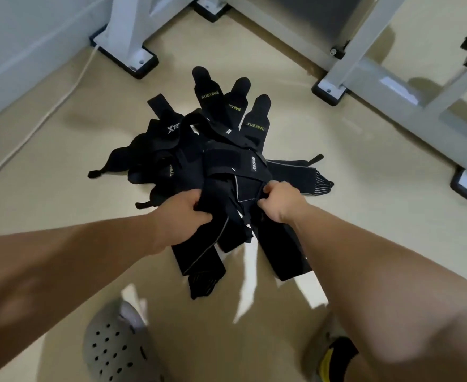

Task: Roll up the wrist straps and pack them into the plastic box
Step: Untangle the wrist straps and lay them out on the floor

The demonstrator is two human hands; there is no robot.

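— So, what lies beyond the hands?
— A glossy beige floor (364, 188), and white metal frame legs (345, 59) stand well past both hands.
— And the straps?
— A tangled heap of black fabric wrist straps (213, 150) lies on the floor, spreading outward from under the hands.
— The hands themselves?
— The left hand (182, 213) clutches a bunch of strap at the heap's near edge. Just beside it, the right hand (279, 202) pinches a grey-edged strap. A grey perforated clog (113, 348) sits nearer than the left hand.
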